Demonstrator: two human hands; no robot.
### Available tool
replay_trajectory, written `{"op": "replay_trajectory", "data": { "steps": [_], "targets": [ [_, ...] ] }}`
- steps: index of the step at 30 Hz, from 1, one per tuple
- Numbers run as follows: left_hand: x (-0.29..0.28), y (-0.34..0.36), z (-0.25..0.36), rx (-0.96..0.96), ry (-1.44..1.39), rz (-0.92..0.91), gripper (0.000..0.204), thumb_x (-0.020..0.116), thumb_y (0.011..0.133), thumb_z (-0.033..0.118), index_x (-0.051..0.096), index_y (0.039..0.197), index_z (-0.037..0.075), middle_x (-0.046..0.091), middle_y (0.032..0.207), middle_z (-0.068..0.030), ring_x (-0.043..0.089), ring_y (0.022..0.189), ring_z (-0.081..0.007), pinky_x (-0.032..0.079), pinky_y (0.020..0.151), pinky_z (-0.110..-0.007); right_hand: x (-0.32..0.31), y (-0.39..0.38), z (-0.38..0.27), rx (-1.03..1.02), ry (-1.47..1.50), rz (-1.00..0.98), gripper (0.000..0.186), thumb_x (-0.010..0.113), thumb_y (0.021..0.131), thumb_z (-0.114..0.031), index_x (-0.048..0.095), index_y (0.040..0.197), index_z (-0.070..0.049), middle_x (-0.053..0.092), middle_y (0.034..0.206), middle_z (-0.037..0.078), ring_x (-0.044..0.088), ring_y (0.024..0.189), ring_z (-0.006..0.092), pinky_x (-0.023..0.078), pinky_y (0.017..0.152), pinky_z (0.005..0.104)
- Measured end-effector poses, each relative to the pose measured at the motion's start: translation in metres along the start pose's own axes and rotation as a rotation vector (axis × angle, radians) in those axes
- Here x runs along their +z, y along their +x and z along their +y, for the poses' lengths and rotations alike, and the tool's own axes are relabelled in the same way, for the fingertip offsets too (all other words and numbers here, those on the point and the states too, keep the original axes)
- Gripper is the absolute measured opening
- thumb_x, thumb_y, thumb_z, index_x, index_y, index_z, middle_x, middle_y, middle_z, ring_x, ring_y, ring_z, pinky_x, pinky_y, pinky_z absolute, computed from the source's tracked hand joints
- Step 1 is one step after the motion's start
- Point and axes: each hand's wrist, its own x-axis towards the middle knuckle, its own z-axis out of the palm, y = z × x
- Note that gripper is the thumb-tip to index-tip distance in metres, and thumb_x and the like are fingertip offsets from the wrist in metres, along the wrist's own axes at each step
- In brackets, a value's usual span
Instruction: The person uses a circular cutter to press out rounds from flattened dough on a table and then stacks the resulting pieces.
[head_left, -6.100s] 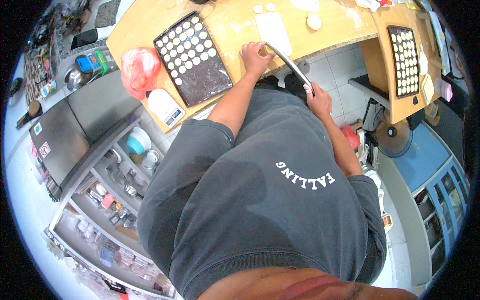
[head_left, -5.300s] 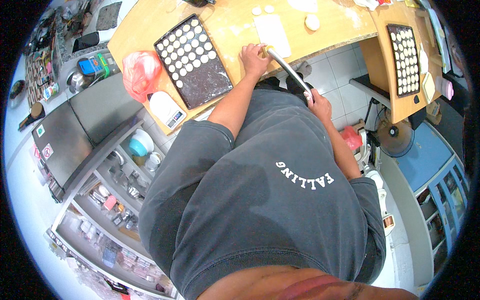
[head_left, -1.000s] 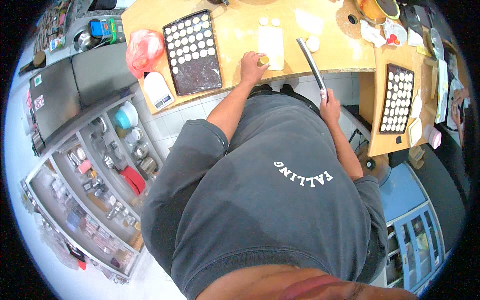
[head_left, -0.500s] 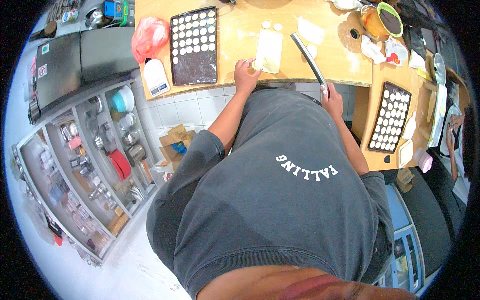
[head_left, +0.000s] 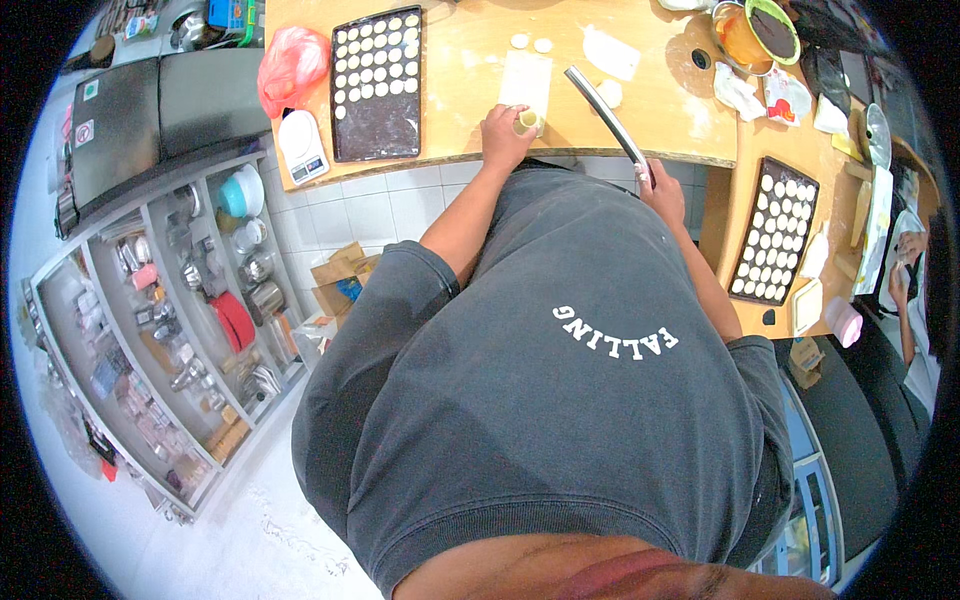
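Note:
My left hand is closed around a small yellowish round cutter, its open rim showing. The cutter is at the near end of a pale rectangular sheet of dough; whether it presses into the dough I cannot tell. Two pale dough discs lie just past the sheet's far end. In my right hand is a long shiny metal rod, slanting up and left over the table's front edge. A pale dough lump sits beside the rod.
A dark tray with rows of dough discs lies left on the wooden table, beside a white scale and red plastic bag. Another filled tray is at right. Bowls stand far right. A person's arm shows at right.
My left hand has shifted right with the cutter, over the near end of the dough sheet. My right hand still holds the rod in nearly the same place. The view has shifted slightly.

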Motion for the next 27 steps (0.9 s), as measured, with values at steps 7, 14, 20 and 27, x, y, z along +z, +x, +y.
{"op": "replay_trajectory", "data": {
  "steps": [7, 14, 20, 27],
  "targets": [
    [0.004, 0.001, -0.001, -0.041, 0.053, -0.046, 0.042, 0.086, 0.073, 0.025, 0.075, 0.111, 0.012, 0.067, 0.101, -0.0072, 0.065, 0.1, -0.0266, 0.049, 0.09, -0.043, 0.002, -0.007, 0.009, 0.01, 0.048, 0.057, 0.028, 0.062, 0.1, -0.039, 0.062, 0.117, -0.017, 0.069, 0.08, 0.02, 0.067, 0.073, 0.0453, 0.051, 0.063, 0.0547],
    [0.003, 0.002, -0.006, -0.032, 0.056, -0.045, 0.044, 0.089, 0.07, 0.028, 0.075, 0.109, 0.012, 0.069, 0.102, -0.0059, 0.066, 0.099, -0.0252, 0.048, 0.088, -0.042, 0.003, -0.007, 0.013, 0.018, 0.023, 0.077, 0.029, 0.062, 0.1, -0.041, 0.062, 0.118, -0.019, 0.069, 0.08, 0.018, 0.068, 0.073, 0.0451, 0.051, 0.064, 0.0551],
    [0.009, -0.006, -0.014, -0.09, -0.041, -0.005, 0.047, 0.089, 0.07, 0.028, 0.075, 0.11, 0.01, 0.069, 0.102, -0.0074, 0.066, 0.099, -0.0273, 0.049, 0.091, -0.043, 0.005, -0.009, 0.015, 0.008, 0.031, 0.077, 0.03, 0.061, 0.1, -0.043, 0.063, 0.116, -0.019, 0.069, 0.079, 0.018, 0.068, 0.073, 0.0442, 0.051, 0.064, 0.0546],
    [0.013, -0.006, -0.015, -0.126, -0.015, -0.032, 0.047, 0.088, 0.071, 0.027, 0.074, 0.113, 0.01, 0.068, 0.102, -0.0091, 0.064, 0.103, -0.0289, 0.049, 0.093, -0.044, 0.003, -0.012, 0.011, 0.039, 0.006, 0.064, 0.03, 0.061, 0.1, -0.042, 0.063, 0.116, -0.017, 0.068, 0.078, 0.018, 0.068, 0.071, 0.0433, 0.051, 0.063, 0.0535]
  ]
}}
